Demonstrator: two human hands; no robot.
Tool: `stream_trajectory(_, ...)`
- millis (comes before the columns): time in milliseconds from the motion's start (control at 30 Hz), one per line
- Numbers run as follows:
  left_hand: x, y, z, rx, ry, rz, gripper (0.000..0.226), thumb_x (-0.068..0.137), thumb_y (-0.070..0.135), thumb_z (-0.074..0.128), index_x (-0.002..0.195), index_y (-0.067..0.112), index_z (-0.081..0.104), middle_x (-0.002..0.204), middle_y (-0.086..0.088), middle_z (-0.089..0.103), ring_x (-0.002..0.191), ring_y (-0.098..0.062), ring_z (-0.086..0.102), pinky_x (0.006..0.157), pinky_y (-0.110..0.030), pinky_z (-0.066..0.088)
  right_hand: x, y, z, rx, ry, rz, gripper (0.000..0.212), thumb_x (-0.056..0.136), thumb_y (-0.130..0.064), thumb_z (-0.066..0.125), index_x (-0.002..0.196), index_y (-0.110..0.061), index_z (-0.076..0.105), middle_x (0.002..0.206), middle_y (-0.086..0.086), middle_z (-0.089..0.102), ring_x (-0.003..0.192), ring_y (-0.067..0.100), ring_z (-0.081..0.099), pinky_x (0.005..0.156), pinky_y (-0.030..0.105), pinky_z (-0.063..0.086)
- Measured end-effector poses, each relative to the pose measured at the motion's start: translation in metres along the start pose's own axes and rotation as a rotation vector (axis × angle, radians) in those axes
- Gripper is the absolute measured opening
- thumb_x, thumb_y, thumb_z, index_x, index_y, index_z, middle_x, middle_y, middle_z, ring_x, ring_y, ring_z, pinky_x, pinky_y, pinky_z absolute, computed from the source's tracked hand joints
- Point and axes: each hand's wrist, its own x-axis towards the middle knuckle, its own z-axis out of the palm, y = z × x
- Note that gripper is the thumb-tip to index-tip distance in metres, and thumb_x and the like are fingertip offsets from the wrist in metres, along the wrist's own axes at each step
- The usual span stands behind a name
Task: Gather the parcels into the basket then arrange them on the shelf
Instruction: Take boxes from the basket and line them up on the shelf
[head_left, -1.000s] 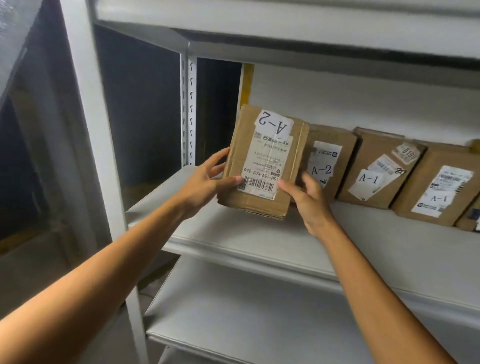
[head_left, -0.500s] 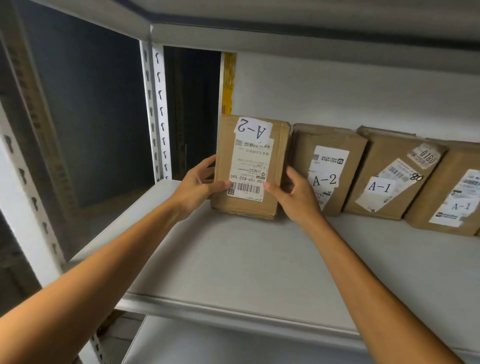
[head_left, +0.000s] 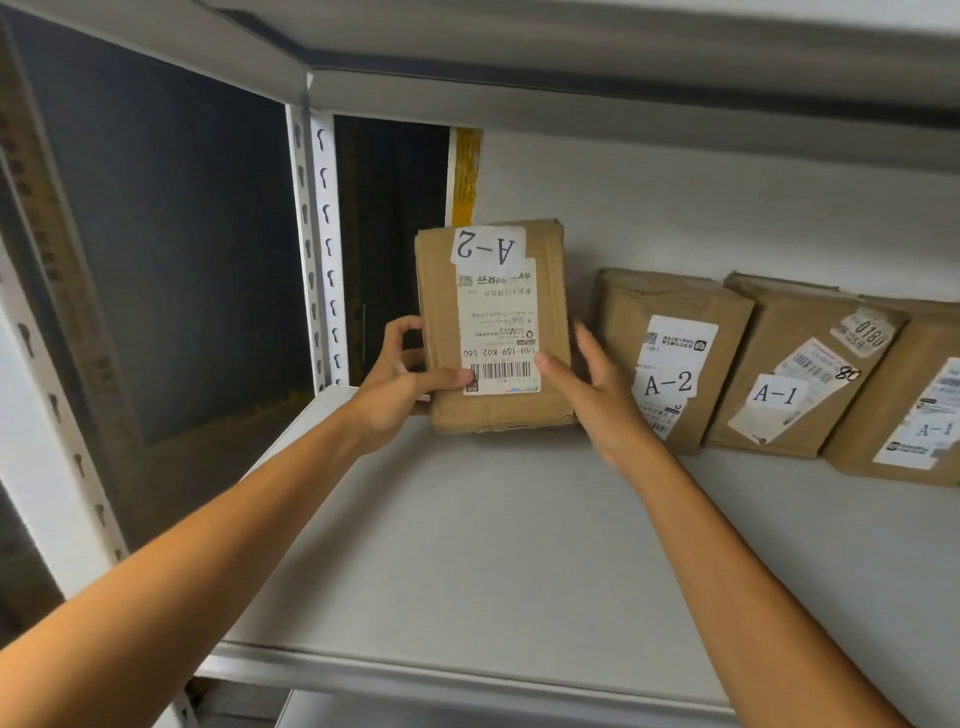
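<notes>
Head view looks up along two bare forearms that reach over the front lip of a pale shelf (head_left: 467, 545). The left hand (head_left: 400, 389) grips the lower left edge of a brown cardboard parcel (head_left: 493, 327), thumb across its front by the barcode and fingers (head_left: 402, 332) curled round the side. The right hand (head_left: 592, 389) sits at the parcel's lower right corner with its fingers spread; the thumb tip touches the white label, while the other fingers reach past the right edge, and I cannot tell if they touch it. The parcel stands upright on the shelf near the back wall, its "A-2" tag upside down. Just to its right, apart from it, a second A-2 parcel (head_left: 670, 358) leans back, then an A-1 parcel (head_left: 800, 374) and another box (head_left: 904, 415) overlapping along the row. A slotted white upright (head_left: 317, 249) stands behind on the left.
</notes>
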Motion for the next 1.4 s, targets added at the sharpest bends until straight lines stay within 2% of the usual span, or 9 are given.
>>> stream_trajectory(133,0.003,0.011,0.005,-0.149,0.031,0.001,0.085,0.066,0.021,0.083,0.13,0.026,0.028,0.125,-0.01,0.059,0.107,-0.026,0.065,0.08,-0.047,0.058,0.004,-0.004,0.012,0.261,-0.003,0.218,0.108,0.055,-0.047,0.085,0.148,-0.035,0.032,0.141,-0.004,0.055,0.125,0.026,0.056,0.106,0.058,0.04)
stream_trajectory(400,0.002,0.029,-0.008,-0.238,0.056,0.025,0.085,0.074,0.034,0.077,0.138,0.025,0.022,0.122,-0.004,0.062,0.109,-0.023,0.065,0.094,-0.056,0.049,0.005,-0.015,0.026,0.506,0.241,0.066,0.075,0.075,-0.014,0.076,0.141,-0.025,0.04,0.124,0.002,0.066,0.113,0.031,0.065,0.073,0.048,0.058)
stream_trajectory(500,0.006,0.048,-0.019,-0.055,0.329,0.164,0.102,0.07,0.042,0.079,0.148,0.032,0.013,0.152,-0.004,0.032,0.136,-0.025,0.037,0.113,-0.051,0.03,0.001,-0.021,0.012,0.334,0.264,0.025,0.078,0.08,-0.013,0.074,0.146,-0.028,0.036,0.127,-0.003,0.064,0.107,0.018,0.066,0.067,0.039,0.058)
stream_trajectory(600,0.012,0.064,-0.01,0.476,0.45,0.516,0.093,0.074,0.048,0.077,0.148,0.03,0.025,0.157,0.004,0.022,0.142,-0.016,0.023,0.115,-0.036,0.019,0.0,-0.028,0.003,0.278,0.332,-0.02,0.077,0.077,-0.021,0.075,0.145,-0.028,0.041,0.131,-0.002,0.062,0.115,0.017,0.062,0.084,0.041,0.059)
stream_trajectory(667,0.02,0.074,-0.004,0.772,0.268,0.666,0.089,0.072,0.056,0.075,0.145,0.03,0.034,0.154,0.005,0.03,0.14,-0.015,0.027,0.115,-0.037,0.02,0.002,-0.034,-0.001,0.247,0.366,-0.05,0.08,0.07,-0.027,0.077,0.143,-0.025,0.044,0.132,0.0,0.063,0.117,0.018,0.062,0.093,0.044,0.056)
stream_trajectory(833,0.029,0.101,-0.002,1.071,-0.117,0.516,0.071,0.071,0.058,0.073,0.13,0.025,0.052,0.111,0.016,0.057,0.101,-0.008,0.061,0.104,-0.037,0.044,0.001,-0.038,-0.007,0.119,0.295,-0.094,0.07,0.071,-0.027,0.076,0.136,-0.017,0.051,0.124,0.001,0.067,0.111,0.017,0.066,0.094,0.044,0.056)
stream_trajectory(967,0.036,0.105,-0.007,1.031,-0.255,0.344,0.06,0.067,0.047,0.081,0.112,0.029,0.047,0.114,0.009,0.062,0.083,-0.009,0.07,0.072,-0.025,0.059,0.001,-0.042,-0.013,0.041,0.214,-0.14,0.061,0.073,-0.023,0.074,0.13,-0.026,0.053,0.125,-0.001,0.065,0.112,0.015,0.065,0.093,0.043,0.056)
stream_trajectory(1067,0.035,0.098,-0.005,0.905,-0.407,0.15,0.084,0.059,0.05,0.083,0.127,0.038,0.035,0.12,0.007,0.058,0.094,-0.014,0.069,0.08,-0.032,0.059,-0.001,-0.039,-0.012,0.009,0.163,-0.16,0.058,0.072,-0.023,0.074,0.126,-0.03,0.054,0.128,-0.001,0.062,0.116,0.013,0.062,0.094,0.035,0.054)
stream_trajectory(1400,0.027,0.072,-0.002,0.672,-0.345,0.203,0.082,0.063,0.04,0.078,0.135,0.029,0.041,0.11,0.001,0.065,0.091,-0.012,0.07,0.074,-0.027,0.059,0.002,-0.034,-0.016,-0.014,0.165,-0.158,0.065,0.064,-0.034,0.08,0.124,-0.027,0.056,0.126,-0.001,0.065,0.113,0.011,0.064,0.093,0.028,0.054)
